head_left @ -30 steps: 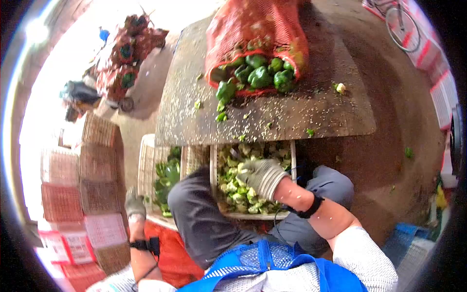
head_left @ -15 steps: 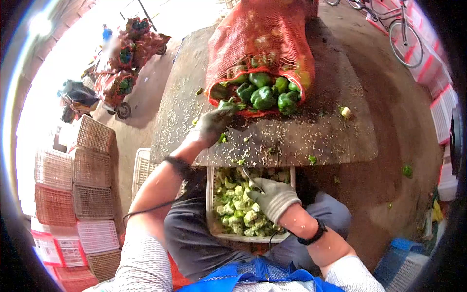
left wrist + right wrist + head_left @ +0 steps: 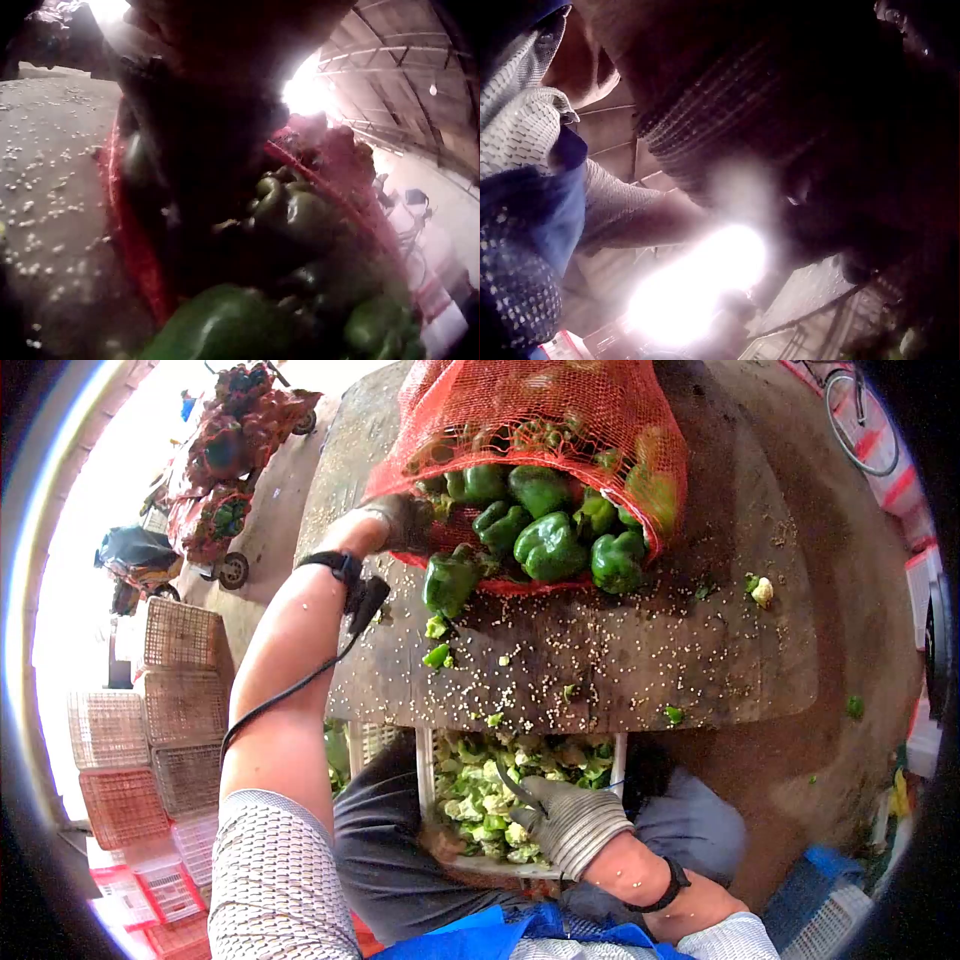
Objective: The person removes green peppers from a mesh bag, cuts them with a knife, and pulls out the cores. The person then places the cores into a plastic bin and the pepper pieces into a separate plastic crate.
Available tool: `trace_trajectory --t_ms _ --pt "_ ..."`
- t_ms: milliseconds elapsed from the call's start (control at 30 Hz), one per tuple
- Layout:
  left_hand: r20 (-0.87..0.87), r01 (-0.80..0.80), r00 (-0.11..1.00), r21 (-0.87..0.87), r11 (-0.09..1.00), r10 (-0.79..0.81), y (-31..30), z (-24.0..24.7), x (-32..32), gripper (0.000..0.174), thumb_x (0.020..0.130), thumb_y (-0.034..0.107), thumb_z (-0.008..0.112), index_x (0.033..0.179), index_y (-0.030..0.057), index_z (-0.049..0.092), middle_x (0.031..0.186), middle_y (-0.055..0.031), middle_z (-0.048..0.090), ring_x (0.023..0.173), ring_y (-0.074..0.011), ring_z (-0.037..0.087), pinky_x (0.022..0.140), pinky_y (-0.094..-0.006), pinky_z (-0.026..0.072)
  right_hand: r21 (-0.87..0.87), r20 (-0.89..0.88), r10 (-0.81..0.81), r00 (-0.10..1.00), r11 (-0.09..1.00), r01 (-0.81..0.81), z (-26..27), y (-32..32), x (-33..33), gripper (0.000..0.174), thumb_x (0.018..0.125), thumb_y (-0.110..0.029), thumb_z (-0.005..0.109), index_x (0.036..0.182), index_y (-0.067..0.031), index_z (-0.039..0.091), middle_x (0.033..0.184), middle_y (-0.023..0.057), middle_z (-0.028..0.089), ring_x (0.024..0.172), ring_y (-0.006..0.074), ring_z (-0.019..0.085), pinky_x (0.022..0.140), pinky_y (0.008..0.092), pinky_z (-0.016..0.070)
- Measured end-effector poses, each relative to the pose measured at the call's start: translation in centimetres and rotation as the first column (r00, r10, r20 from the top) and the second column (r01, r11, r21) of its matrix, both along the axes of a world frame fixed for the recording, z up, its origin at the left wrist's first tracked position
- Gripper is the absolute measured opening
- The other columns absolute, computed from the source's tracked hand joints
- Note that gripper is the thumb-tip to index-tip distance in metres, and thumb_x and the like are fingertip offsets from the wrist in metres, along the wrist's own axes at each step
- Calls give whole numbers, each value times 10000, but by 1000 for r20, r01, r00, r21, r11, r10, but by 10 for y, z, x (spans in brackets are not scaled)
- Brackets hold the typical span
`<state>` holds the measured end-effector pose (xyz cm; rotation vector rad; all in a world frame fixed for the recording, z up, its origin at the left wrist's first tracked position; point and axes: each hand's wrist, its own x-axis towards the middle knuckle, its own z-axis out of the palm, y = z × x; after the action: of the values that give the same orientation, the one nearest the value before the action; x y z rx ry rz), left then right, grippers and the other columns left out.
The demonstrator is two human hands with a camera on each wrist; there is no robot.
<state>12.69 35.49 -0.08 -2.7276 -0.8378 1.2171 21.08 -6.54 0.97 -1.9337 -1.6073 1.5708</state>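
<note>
A red mesh sack (image 3: 540,420) lies on the board with its mouth toward me, showing several dark green bell peppers (image 3: 550,548). My gloved left hand (image 3: 402,520) reaches into the left side of that mouth; its fingers are hidden among the peppers, and I cannot tell what they hold. One bell pepper (image 3: 450,580) sits at the front of the mouth, just nearer than the hand. In the left wrist view the dark hand reaches down between the red rim (image 3: 131,247) and glossy peppers (image 3: 232,326). My gloved right hand (image 3: 572,822) grips a curved knife (image 3: 518,788) over a crate of pale green pepper cores (image 3: 480,800).
The board (image 3: 620,650) is strewn with pale seeds and green scraps (image 3: 437,656). Part of another crate (image 3: 375,742) shows under its front left edge. Stacked crates (image 3: 180,710) stand at left, near a cart loaded with red sacks (image 3: 225,450). A bicycle (image 3: 862,425) is far right.
My left hand came up from low on the left to the front of the sack, then moved further into its mouth. The right hand stays over the cores with the knife.
</note>
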Motion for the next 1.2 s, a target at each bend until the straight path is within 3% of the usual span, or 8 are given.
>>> trace_trajectory --t_ms 100,167,233,267,367,500,1000,1200 --pt "419 118 896 103 988 -150 22 -52 -40 346 924 356 582 1156 112 664 1128 -131 685 984 -269 671 825 -362 524 57 -8 -87 996 995 87 -3 -3 -5 345 909 -376 606 1130 -113 643 971 180 678 894 385 651 782 448 518" --pt "263 224 899 414 883 -351 6 -47 -42 333 900 339 652 1122 92 630 1038 -118 697 888 -201 659 815 -336 521 127 -3 -114 993 985 114 -4 -5 -8 335 906 -375 611 1121 -120 652 959 179 681 889 381 653 775 451 519" --pt "874 -266 480 71 961 68 -15 -47 -70 320 833 304 759 1004 74 615 873 -64 682 755 -153 617 764 -303 520 92 -30 -130 991 987 132 9 -6 -6 337 902 -380 623 1121 -128 663 910 181 685 854 365 665 758 437 527" --pt "797 -68 -196 -592 803 571 -54 -30 -73 381 765 267 839 1004 83 606 845 -19 657 743 -125 604 727 -282 520 83 -58 -151 987 984 155 10 -8 -6 341 899 -385 627 1122 -129 665 896 183 685 844 360 668 753 430 529" --pt "517 -88 -332 -850 520 789 -157 24 -106 419 752 179 849 1080 88 606 959 -16 661 848 -118 631 766 -308 557 49 -143 -288 947 954 297 20 -15 -9 366 883 -324 667 1168 -95 666 932 203 700 878 321 696 807 381 543" --pt "273 -22 -363 -958 284 891 -294 40 -133 708 659 330 909 1187 43 533 1021 -21 608 923 -126 576 833 -298 519 268 -256 -278 926 900 344 20 -19 -22 292 876 -221 680 1108 -43 685 964 188 710 907 283 706 808 342 539" --pt "870 30 255 -443 896 422 -344 38 -131 1049 602 419 909 1394 -42 399 1069 -161 635 956 -317 628 918 -389 482 390 -332 -125 935 884 257 4 -24 -56 368 845 -445 647 964 -104 719 875 184 700 807 382 671 701 444 534" --pt "694 -10 -267 -696 718 669 -346 40 -106 905 770 447 805 1415 -27 383 1108 -96 597 1027 -183 573 929 -325 465 313 -61 191 980 936 -162 -2 -2 -71 260 832 -325 608 942 -118 721 900 184 704 801 382 670 714 441 535"
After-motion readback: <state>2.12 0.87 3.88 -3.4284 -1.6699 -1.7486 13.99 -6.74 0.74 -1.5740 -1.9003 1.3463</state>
